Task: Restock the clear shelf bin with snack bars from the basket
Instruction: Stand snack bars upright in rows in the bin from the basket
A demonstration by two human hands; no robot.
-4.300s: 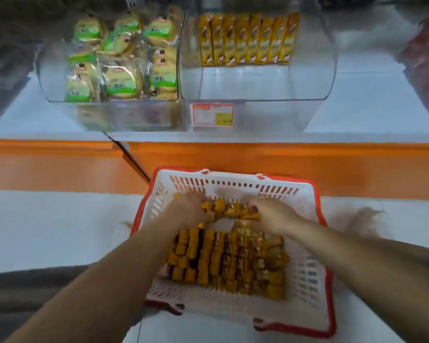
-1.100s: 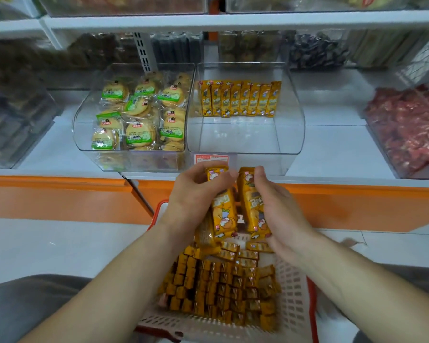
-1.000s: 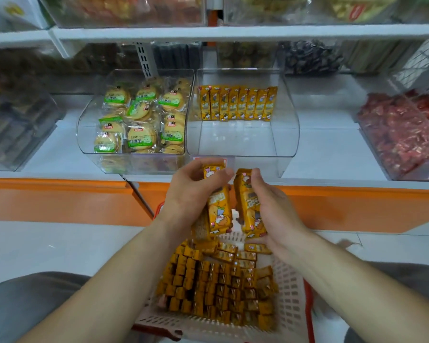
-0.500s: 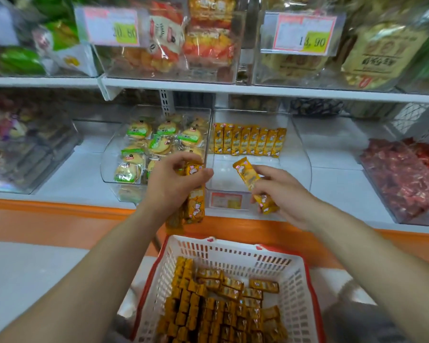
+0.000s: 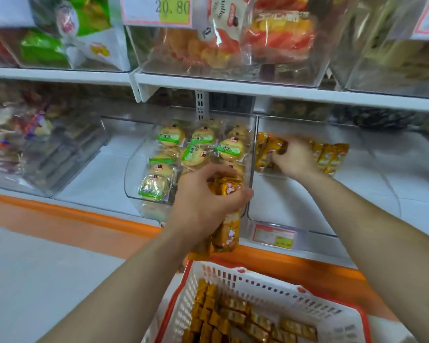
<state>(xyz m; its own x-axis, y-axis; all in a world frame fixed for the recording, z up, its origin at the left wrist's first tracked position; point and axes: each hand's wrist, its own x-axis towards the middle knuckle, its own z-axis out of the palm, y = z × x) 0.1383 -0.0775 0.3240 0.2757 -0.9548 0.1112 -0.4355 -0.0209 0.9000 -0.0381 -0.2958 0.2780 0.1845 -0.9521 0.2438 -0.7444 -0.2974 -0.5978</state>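
View from a head-worn camera, looking down at store shelves. At 3 o'clock the right hand [image 5: 295, 159] reaches deep into the clear shelf bin [image 5: 285, 211], fingers curled and pinching one bar [image 5: 278, 149] against the back row of bars [image 5: 328, 155]; motion blur softens the grip. The right forearm crosses over the bin's front lip. Just below centre, at 6 o'clock, the left hand [image 5: 206, 204] wraps its fingers and thumb round a bundle of bars [image 5: 227, 219], held upright in front of the corner where two bins meet and hiding that corner. At 9 o'clock from the clear bin, touching it, a second bin holds round cakes [image 5: 196, 149] with green labels. A price label [image 5: 274, 235] sits on the clear bin's front. At 5 o'clock the white basket [image 5: 233, 274] with a red rim holds more snack bars [image 5: 233, 318]. At 12 o'clock an upper shelf [image 5: 233, 87] carries bagged snacks.
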